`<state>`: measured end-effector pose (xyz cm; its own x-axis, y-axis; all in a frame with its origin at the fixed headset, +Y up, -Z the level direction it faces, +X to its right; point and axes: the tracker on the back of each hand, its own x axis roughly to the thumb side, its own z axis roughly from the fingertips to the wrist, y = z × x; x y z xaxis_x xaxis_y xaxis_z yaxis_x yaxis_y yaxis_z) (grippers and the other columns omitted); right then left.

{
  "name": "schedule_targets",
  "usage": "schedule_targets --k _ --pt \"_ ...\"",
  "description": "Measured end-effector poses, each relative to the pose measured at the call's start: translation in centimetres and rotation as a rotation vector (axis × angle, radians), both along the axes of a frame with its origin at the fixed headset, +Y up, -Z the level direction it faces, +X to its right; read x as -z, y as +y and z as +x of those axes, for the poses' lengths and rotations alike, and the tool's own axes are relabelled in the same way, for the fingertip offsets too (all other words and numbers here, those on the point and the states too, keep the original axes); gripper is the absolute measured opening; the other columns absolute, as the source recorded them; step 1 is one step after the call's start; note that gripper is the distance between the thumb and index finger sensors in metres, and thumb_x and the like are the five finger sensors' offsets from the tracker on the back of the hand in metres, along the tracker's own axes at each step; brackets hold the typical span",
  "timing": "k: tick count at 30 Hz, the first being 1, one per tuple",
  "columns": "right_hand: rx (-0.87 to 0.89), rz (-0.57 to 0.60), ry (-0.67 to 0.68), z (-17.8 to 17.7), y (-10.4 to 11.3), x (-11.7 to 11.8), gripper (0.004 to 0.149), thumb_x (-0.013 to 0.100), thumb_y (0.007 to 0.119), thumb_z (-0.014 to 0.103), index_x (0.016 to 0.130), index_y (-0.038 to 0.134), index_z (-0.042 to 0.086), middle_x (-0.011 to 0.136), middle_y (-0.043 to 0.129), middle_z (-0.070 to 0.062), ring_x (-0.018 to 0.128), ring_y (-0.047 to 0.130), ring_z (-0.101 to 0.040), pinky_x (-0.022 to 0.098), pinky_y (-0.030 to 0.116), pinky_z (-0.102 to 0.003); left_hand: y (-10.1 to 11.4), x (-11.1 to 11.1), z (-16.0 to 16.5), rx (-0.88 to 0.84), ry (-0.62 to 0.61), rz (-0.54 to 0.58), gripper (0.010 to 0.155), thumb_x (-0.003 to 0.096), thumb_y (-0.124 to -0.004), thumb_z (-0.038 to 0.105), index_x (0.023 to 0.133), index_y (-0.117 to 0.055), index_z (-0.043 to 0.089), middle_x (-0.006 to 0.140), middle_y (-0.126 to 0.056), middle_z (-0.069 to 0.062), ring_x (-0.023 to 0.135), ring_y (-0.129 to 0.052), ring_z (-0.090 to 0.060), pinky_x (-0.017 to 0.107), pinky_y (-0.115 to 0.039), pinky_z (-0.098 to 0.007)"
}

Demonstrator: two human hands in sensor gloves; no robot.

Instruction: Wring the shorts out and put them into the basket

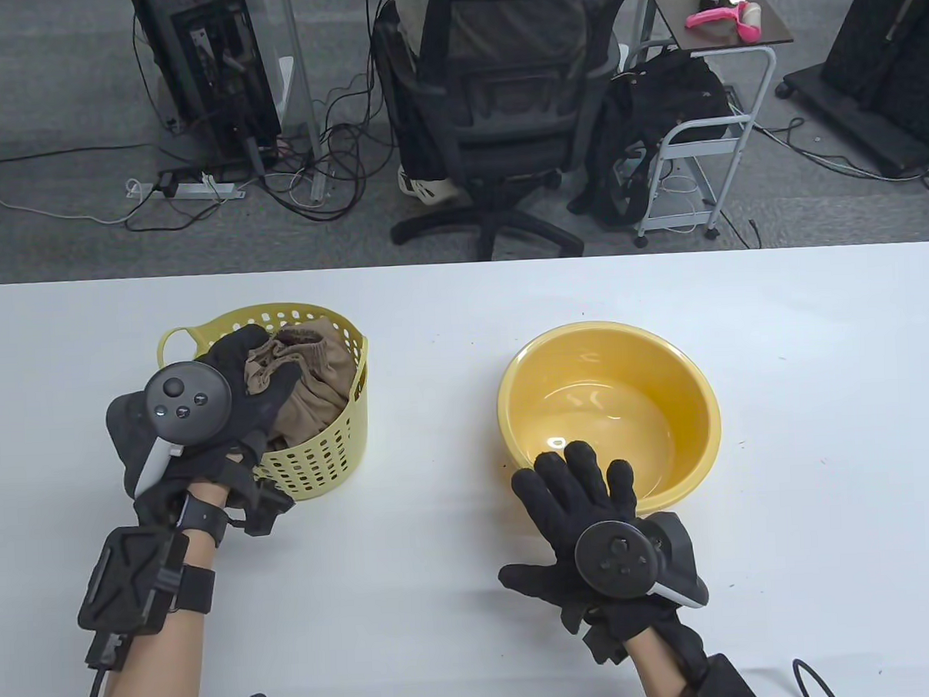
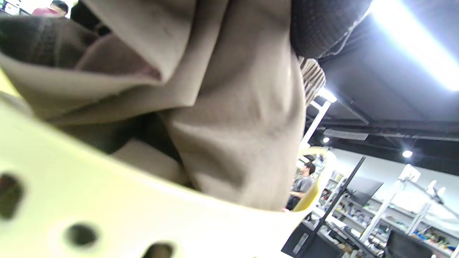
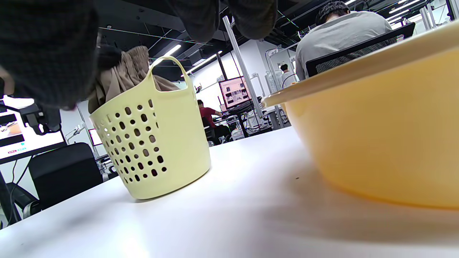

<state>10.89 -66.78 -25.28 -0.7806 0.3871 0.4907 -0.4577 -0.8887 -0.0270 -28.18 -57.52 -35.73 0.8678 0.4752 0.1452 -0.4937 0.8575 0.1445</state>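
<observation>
The tan shorts [image 1: 316,382] lie bunched in the pale yellow perforated basket [image 1: 327,454] at the table's left. My left hand [image 1: 254,377] reaches over the basket's near rim and its curled fingers grip the shorts' gathered top. In the left wrist view the shorts [image 2: 229,118] hang just above the basket wall [image 2: 107,200], with a gloved finger [image 2: 322,25] against them. My right hand [image 1: 582,486] lies flat with fingers spread, fingertips on the near rim of the yellow bowl [image 1: 694,400]. The right wrist view shows the basket [image 3: 157,143], the shorts [image 3: 122,77] sticking out, and the bowl [image 3: 376,136].
The white table [image 1: 459,580] ends at a far edge above the basket and bowl. Beyond it stand a black office chair [image 1: 500,108], a small cart [image 1: 702,138] and floor cables. A seated person [image 3: 337,32] shows behind the bowl.
</observation>
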Motion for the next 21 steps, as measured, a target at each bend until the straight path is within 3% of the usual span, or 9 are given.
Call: schedule_targets --k 11,16,21 --pt "-0.005 0.003 0.000 0.0 0.0 -0.1 0.100 0.039 0.087 0.070 0.111 0.048 0.013 0.113 0.042 -0.027 0.103 0.027 -0.056 0.064 0.022 -0.079 -2.6 1.0 0.0 0.207 0.026 -0.162 0.064 0.0576 -0.073 0.052 0.109 -0.055 0.018 0.115 -0.065 -0.022 0.101 -0.062 -0.059 0.065 -0.040 -0.077" --pt "-0.008 0.004 0.002 0.0 0.0 -0.1 0.100 0.039 0.086 0.070 0.111 0.048 0.013 0.113 0.041 -0.027 0.104 0.027 -0.056 0.064 0.022 -0.079 -3.4 1.3 0.7 0.341 0.025 -0.177 0.065 0.0571 -0.073 0.052 0.109 -0.055 0.018 0.115 -0.064 -0.022 0.101 -0.061 -0.059 0.066 -0.040 -0.076" --pt "-0.009 0.004 0.000 0.0 0.0 -0.1 0.100 0.039 0.087 0.070 0.111 0.048 0.013 0.113 0.042 -0.027 0.104 0.027 -0.056 0.064 0.022 -0.079 -3.6 1.4 1.2 0.368 0.020 -0.179 0.066 0.0570 -0.073 0.052 0.109 -0.054 0.018 0.115 -0.063 -0.024 0.101 -0.062 -0.059 0.066 -0.042 -0.076"
